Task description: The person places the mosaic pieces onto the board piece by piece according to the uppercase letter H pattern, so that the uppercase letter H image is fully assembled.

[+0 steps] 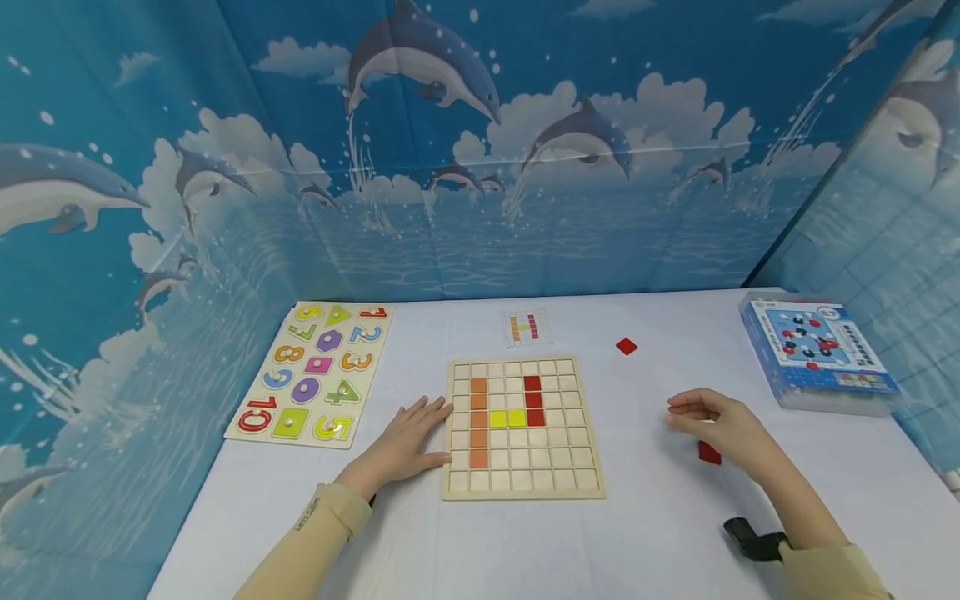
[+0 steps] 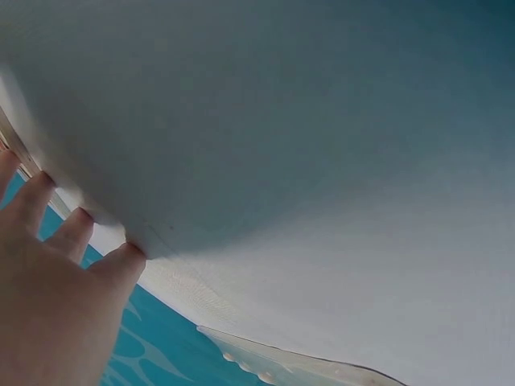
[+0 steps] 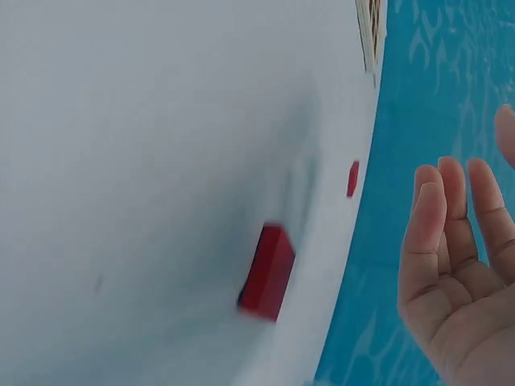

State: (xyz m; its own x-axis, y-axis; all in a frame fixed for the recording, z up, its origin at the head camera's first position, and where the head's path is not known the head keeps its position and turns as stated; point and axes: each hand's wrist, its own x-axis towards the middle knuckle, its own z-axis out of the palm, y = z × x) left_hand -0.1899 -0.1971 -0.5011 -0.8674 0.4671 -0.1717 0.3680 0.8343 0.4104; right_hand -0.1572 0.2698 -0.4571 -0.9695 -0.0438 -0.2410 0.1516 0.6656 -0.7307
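A wooden grid board [image 1: 525, 492] lies in the middle of the white table. On it stand a column of several orange squares [image 1: 478, 422], two yellow squares [image 1: 507, 419] and a column of three red squares [image 1: 533, 400]. My left hand [image 1: 405, 440] lies spread at the board's left edge, its fingertips and thumb touching the rim. To the right of the board my right hand [image 1: 712, 425] hovers above the table with fingers slightly bent, holding nothing. Partly under it lies a red block [image 3: 269, 273]. Farther back is another red block [image 1: 626, 346].
Behind the board lies a small pattern card [image 1: 527, 327]. A number-and-shape puzzle board [image 1: 315, 375] sits at the left, and a blue-and-white boxed set [image 1: 821, 354] at the back right. A dolphin-print curtain [image 1: 450, 233] hangs behind the table.
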